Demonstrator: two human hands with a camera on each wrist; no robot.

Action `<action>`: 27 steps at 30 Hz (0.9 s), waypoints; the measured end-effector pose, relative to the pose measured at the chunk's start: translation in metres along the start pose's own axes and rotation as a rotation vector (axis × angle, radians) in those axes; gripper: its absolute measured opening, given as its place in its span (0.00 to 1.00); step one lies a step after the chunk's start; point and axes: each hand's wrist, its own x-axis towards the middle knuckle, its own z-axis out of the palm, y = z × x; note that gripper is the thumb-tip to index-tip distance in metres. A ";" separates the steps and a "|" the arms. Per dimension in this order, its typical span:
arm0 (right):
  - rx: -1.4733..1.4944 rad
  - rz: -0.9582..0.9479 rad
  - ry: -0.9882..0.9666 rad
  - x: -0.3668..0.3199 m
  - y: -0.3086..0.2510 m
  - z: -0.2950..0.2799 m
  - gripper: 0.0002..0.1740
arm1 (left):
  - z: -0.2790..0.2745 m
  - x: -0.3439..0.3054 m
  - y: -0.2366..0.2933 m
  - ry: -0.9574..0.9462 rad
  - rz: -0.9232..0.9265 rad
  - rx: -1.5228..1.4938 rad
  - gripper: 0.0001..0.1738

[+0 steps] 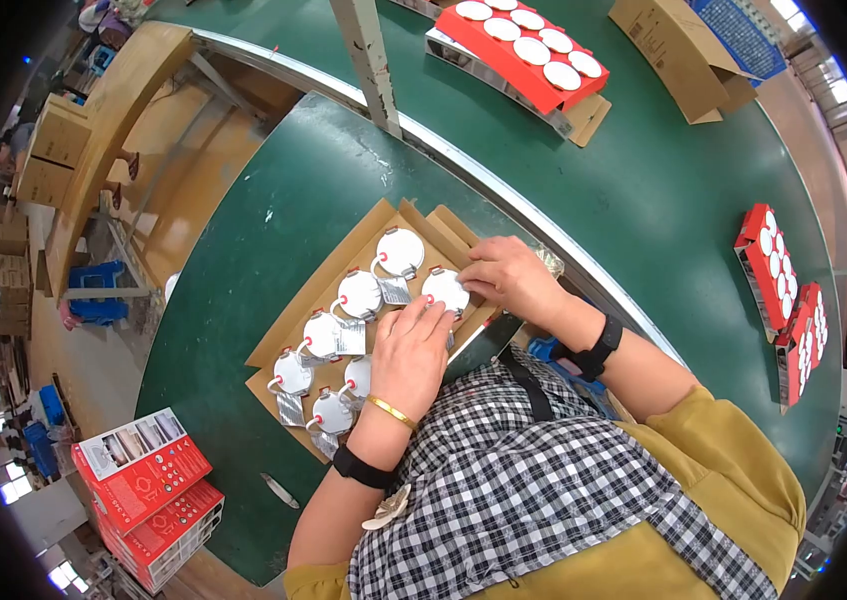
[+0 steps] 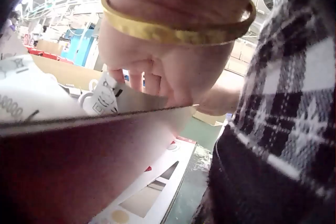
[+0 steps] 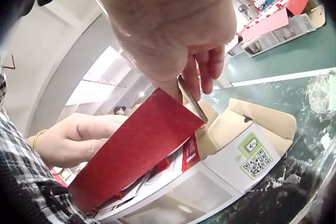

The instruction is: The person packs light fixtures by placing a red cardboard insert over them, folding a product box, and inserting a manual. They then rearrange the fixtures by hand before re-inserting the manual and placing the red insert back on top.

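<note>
An open cardboard box [image 1: 319, 268] on the green table holds several white round downlights [image 1: 400, 252] with short cables, red connectors and silver labels. My left hand [image 1: 411, 350] lies over the box, its fingers extended to the edge of one downlight [image 1: 446, 288] near the right end. In the left wrist view, its fingers reach behind the box wall [image 2: 105, 153] beside a printed label [image 2: 106, 95]. My right hand [image 1: 518, 280] is at the box's right end. In the right wrist view, its thumb and fingers pinch the end of a red cardboard flap [image 3: 136, 150].
Red printed cartons [image 1: 148, 490] are stacked at the lower left. Across a metal rail, the far table bears red boxes of downlights [image 1: 523, 45] and a brown carton [image 1: 678, 55]. A metal post [image 1: 363, 60] rises behind the work. A pen-like tool [image 1: 279, 490] lies near the box.
</note>
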 end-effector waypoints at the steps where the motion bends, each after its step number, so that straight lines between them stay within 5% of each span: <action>1: 0.046 0.038 -0.055 0.001 -0.003 0.006 0.09 | -0.002 -0.004 -0.005 0.002 -0.006 -0.021 0.18; 27: 0.016 -0.064 0.017 0.000 -0.001 0.017 0.07 | 0.006 -0.011 -0.011 0.001 -0.080 -0.202 0.19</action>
